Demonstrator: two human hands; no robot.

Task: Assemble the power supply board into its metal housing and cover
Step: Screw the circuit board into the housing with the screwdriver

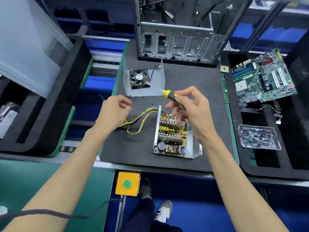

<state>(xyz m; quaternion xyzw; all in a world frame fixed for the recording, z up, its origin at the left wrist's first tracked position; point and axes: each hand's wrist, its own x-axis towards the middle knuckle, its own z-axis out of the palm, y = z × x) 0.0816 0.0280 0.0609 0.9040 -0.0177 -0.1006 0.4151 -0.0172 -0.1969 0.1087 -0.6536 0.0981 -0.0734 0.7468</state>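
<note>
Largest first: metal housing (pixel 192 144) with power supply board (pixel 170 131) seated inside, directly beneath right hand (pixel 189 108), long axis running away from the body. Cover (pixel 143 79) (fan attached) beyond both hands, nearer left hand (pixel 115 111), open mat between. Right grasping screwdriver (pixel 170 96); left clenched, contents indiscernible.

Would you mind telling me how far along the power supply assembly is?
Done: the board sits in its open housing. In hand: the right hand holds a yellow screwdriver; the left hand is curled near loose screws. Left: the fan cover lies apart, unfitted.
</note>
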